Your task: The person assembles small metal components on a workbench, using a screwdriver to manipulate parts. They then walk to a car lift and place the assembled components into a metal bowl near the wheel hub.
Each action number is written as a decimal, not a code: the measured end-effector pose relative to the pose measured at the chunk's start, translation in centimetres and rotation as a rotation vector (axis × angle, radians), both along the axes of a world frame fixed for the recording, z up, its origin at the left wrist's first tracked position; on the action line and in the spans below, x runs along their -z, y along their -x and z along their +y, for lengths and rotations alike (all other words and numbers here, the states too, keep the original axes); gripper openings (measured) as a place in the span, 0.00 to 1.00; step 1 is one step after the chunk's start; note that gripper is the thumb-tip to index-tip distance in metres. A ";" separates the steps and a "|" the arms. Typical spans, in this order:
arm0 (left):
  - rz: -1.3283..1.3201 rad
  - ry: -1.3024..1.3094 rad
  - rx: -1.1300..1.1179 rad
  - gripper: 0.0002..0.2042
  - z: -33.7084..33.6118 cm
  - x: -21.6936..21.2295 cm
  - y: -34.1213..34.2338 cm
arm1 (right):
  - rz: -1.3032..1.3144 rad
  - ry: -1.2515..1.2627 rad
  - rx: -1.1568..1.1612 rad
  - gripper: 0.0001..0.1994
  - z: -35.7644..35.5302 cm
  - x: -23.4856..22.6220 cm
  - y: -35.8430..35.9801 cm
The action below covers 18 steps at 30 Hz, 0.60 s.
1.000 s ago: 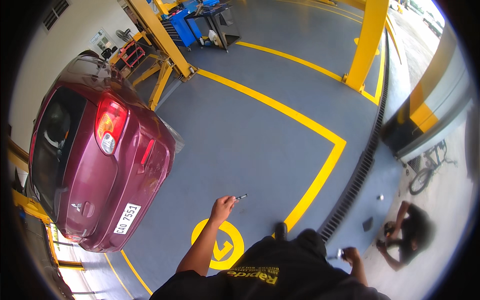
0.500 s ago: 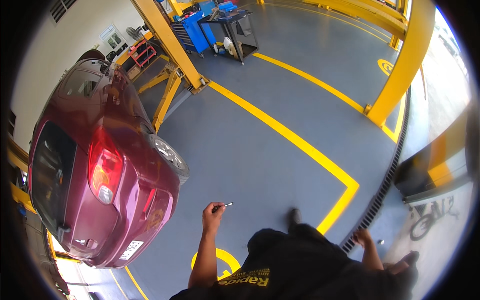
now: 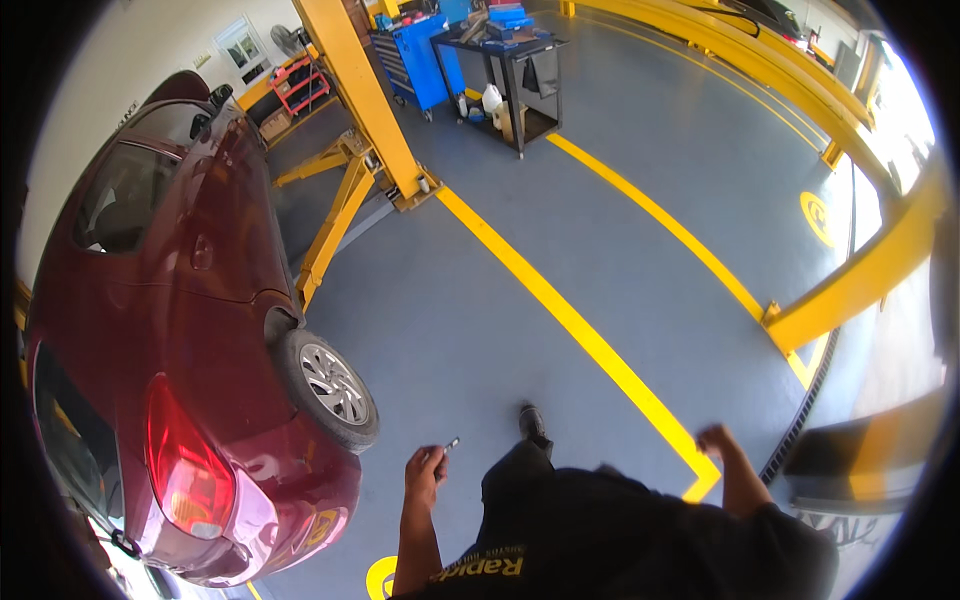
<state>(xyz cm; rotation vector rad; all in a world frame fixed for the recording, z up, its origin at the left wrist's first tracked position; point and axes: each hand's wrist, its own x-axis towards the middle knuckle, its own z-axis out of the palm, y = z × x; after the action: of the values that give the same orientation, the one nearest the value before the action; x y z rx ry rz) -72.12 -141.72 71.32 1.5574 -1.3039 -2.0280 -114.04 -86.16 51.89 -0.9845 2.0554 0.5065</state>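
My left hand (image 3: 427, 472) is closed around a slim pen-like object (image 3: 453, 443), whose light, silvery end sticks out past the fingers; its exact kind is too small to tell. That hand is held out over the grey floor, just right of the rear wheel (image 3: 335, 388) of a dark red car (image 3: 205, 270), not touching it. My right hand (image 3: 716, 440) hangs away from my body at the right, its fingers curled in a loose fist with nothing visible in them. Below it runs the corner of a yellow floor line (image 3: 590, 330).
A yellow lift post (image 3: 365, 100) with low arms (image 3: 340, 225) stands beyond the car. Farther back are a blue tool cabinet (image 3: 412, 65) and a black cart (image 3: 520, 100) with things on it. Another yellow post (image 3: 860, 290) rises at right, near a floor drain grate (image 3: 800, 430).
I have moved forward along the car, so its side and rear wheel show more fully. The left hand still holds the slim object; the right arm has swung forward.
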 end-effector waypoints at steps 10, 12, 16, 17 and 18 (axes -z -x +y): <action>0.087 0.010 0.212 0.10 -28.1 -3.3 26.7 | -0.219 0.442 0.728 0.10 -15.8 1.0 12.1; 0.016 0.027 0.230 0.10 -32.8 -1.0 31.9 | -0.287 0.342 1.039 0.13 -20.9 -1.1 17.5; -0.241 0.038 0.177 0.10 -39.6 6.0 37.6 | -0.263 0.196 1.526 0.24 -33.0 -2.3 31.2; -0.253 -0.015 0.142 0.10 -40.3 7.6 37.9 | -0.266 0.219 1.261 0.20 -35.1 -1.3 35.5; -0.265 -0.068 0.109 0.10 -41.3 8.5 38.7 | -0.269 0.240 0.999 0.17 -37.5 -0.6 40.0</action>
<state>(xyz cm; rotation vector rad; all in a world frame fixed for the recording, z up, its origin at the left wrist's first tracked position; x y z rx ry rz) -110.80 -182.99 62.87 1.8778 -1.4548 -2.0004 -154.04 -123.65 52.46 -0.0462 2.0746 -0.3820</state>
